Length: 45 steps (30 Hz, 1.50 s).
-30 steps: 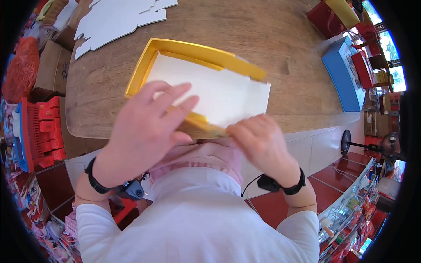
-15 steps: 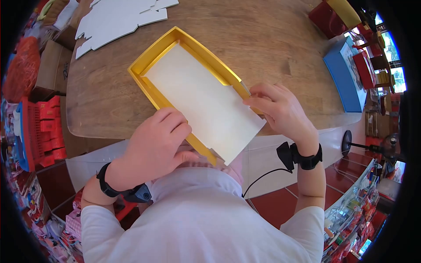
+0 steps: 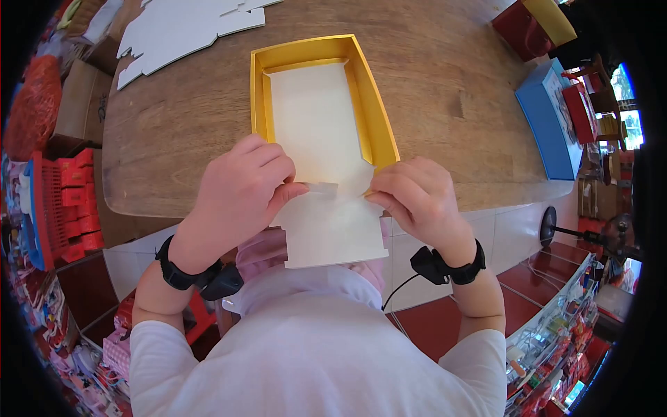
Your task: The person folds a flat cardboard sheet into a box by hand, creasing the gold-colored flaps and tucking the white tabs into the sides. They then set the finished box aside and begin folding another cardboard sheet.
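Observation:
A partly folded cardboard box (image 3: 316,111) lies on the wooden table, its far end and both long sides standing up in gold, its floor white. The near end panel (image 3: 337,240) is flat, white and reaches past the table edge above my lap. My left hand (image 3: 243,184) is closed at the near left corner, thumb and fingers pinching a side tab that bends inward. At the near right corner, my right hand (image 3: 420,198) pinches the end of the other gold side. Both fingertips partly hide the tabs.
Flat white cardboard blanks (image 3: 184,35) lie at the table's far left. A blue box (image 3: 545,121) stands at the right edge, with a red box (image 3: 521,31) behind it. A red basket (image 3: 59,201) is left of the table, and a black fan (image 3: 549,226) at the right.
The box has turned clockwise and now points almost straight away from me. My left hand has moved up to the near left corner, bending a tab inward; my right hand has shifted slightly toward me.

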Motion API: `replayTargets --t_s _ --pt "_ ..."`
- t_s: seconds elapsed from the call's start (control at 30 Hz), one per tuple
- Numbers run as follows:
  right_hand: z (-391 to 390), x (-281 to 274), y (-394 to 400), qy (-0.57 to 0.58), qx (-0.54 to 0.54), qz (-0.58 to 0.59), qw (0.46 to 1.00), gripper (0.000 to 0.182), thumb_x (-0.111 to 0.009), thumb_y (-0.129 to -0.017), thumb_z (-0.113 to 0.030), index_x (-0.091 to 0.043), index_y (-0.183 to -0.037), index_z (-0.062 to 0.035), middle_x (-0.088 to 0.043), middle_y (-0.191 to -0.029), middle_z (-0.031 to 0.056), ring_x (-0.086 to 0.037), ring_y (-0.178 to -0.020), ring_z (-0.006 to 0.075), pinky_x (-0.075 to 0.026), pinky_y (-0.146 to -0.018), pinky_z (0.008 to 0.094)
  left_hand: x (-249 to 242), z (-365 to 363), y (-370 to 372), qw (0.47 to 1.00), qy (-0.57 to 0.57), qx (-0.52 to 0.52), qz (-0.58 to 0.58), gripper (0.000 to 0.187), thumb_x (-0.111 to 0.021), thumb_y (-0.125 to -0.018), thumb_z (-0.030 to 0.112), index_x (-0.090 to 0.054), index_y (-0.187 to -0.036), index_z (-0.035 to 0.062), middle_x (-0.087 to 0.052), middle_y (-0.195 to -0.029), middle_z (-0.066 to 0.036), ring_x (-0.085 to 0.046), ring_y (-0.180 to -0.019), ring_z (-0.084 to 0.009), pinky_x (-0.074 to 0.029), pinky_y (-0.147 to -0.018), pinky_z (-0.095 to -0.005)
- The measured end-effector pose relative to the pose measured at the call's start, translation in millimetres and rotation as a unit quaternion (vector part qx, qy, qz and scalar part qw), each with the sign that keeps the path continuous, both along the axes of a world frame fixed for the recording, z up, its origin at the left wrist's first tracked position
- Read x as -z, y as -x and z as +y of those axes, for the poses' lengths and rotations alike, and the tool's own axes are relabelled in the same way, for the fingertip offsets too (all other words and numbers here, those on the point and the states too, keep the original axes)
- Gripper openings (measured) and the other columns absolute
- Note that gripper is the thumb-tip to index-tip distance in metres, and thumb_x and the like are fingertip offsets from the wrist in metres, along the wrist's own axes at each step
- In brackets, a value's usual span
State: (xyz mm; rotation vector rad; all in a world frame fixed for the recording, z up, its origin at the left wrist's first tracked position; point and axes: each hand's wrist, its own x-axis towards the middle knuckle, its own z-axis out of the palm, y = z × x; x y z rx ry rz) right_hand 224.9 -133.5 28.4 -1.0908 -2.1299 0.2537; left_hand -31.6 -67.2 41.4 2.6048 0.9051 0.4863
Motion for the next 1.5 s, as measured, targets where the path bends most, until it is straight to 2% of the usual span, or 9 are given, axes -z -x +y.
replayTargets --t_s 0.13,0.37,0.43,0.53,0.87,0.97,1.07,1.13,1.5 --pt "6 -4 22 -0.012 0.137 0.052 0.989 0.018 -0.077 -0.080 -0.017 -0.061 -0.076 -0.0092 -0.057 -0.063 0.0040 -0.057 -0.054 0.0230 -0.042 -0.048 0.0339 1 1 -10 0.999 -0.051 -0.015 -0.006 0.022 -0.077 -0.079 0.022 -0.060 -0.075 0.0073 -0.057 -0.072 -0.005 -0.056 -0.073 -0.0250 -0.047 -0.061 -0.0357" --pt "14 4 30 -0.060 0.141 -0.065 0.986 0.020 -0.076 -0.081 -0.016 -0.059 -0.074 -0.0091 -0.057 -0.063 0.0042 -0.058 -0.054 0.0219 -0.043 -0.048 0.0335 9 4 -21 0.993 -0.113 -0.032 -0.005 0.021 -0.076 -0.078 0.020 -0.058 -0.073 0.0096 -0.056 -0.073 -0.002 -0.057 -0.072 -0.0193 -0.049 -0.057 -0.0312" --pt "14 1 32 -0.059 0.191 -0.003 0.980 0.019 -0.076 -0.082 -0.015 -0.059 -0.074 -0.0093 -0.057 -0.063 0.0044 -0.058 -0.052 0.0217 -0.043 -0.047 0.0336 10 5 -22 0.994 -0.098 -0.041 -0.029 0.021 -0.076 -0.079 0.016 -0.057 -0.074 0.0075 -0.056 -0.071 -0.006 -0.056 -0.067 -0.0256 -0.046 -0.056 -0.0364" --pt "17 -3 26 -0.014 0.223 0.069 0.972 0.019 -0.076 -0.082 -0.016 -0.060 -0.075 -0.0093 -0.058 -0.063 0.0042 -0.057 -0.052 0.0219 -0.043 -0.046 0.0337 8 5 -23 0.994 -0.096 -0.050 -0.030 0.022 -0.076 -0.079 0.015 -0.056 -0.073 0.0075 -0.055 -0.070 -0.006 -0.056 -0.066 -0.0254 -0.046 -0.055 -0.0363" --pt "23 5 32 -0.096 0.170 -0.063 0.979 0.025 -0.075 -0.080 -0.019 -0.053 -0.071 -0.0110 -0.050 -0.061 0.0033 -0.054 -0.051 0.0188 -0.041 -0.047 0.0316 8 8 -26 0.993 -0.102 -0.036 -0.050 0.020 -0.077 -0.078 0.013 -0.057 -0.076 0.0077 -0.056 -0.072 -0.006 -0.057 -0.067 -0.0258 -0.047 -0.056 -0.0364" --pt "23 7 29 -0.089 0.149 -0.088 0.981 0.026 -0.073 -0.080 -0.021 -0.051 -0.071 -0.0112 -0.048 -0.060 0.0026 -0.053 -0.050 0.0182 -0.041 -0.047 0.0318 9 9 -24 0.992 -0.082 -0.034 -0.089 0.016 -0.076 -0.078 0.010 -0.061 -0.084 0.0077 -0.057 -0.075 -0.006 -0.058 -0.069 -0.0251 -0.048 -0.057 -0.0363" --pt "21 9 30 -0.063 0.153 -0.116 0.979 0.024 -0.073 -0.080 -0.021 -0.052 -0.075 -0.0110 -0.050 -0.060 0.0021 -0.053 -0.049 0.0183 -0.040 -0.047 0.0320 6 7 -24 0.993 -0.049 -0.027 -0.101 0.024 -0.075 -0.076 0.007 -0.067 -0.099 0.0090 -0.058 -0.076 -0.005 -0.058 -0.069 -0.0236 -0.048 -0.057 -0.0361" --pt "21 13 32 -0.055 0.171 -0.090 0.980 0.023 -0.072 -0.081 -0.021 -0.051 -0.081 -0.0113 -0.052 -0.061 0.0020 -0.053 -0.049 0.0189 -0.040 -0.047 0.0322 6 9 -22 0.993 -0.103 0.006 -0.050 0.037 -0.072 -0.074 0.004 -0.071 -0.111 0.0115 -0.057 -0.076 -0.004 -0.058 -0.069 -0.0219 -0.048 -0.056 -0.0349" --pt "21 8 30 -0.008 0.149 -0.124 0.981 0.024 -0.072 -0.080 -0.017 -0.050 -0.085 -0.0097 -0.055 -0.064 0.0037 -0.057 -0.054 0.0229 -0.043 -0.049 0.0342 13 12 -17 0.989 -0.128 0.033 -0.063 0.042 -0.067 -0.072 0.000 -0.075 -0.110 0.0143 -0.057 -0.078 -0.001 -0.056 -0.069 -0.0196 -0.047 -0.056 -0.0326"
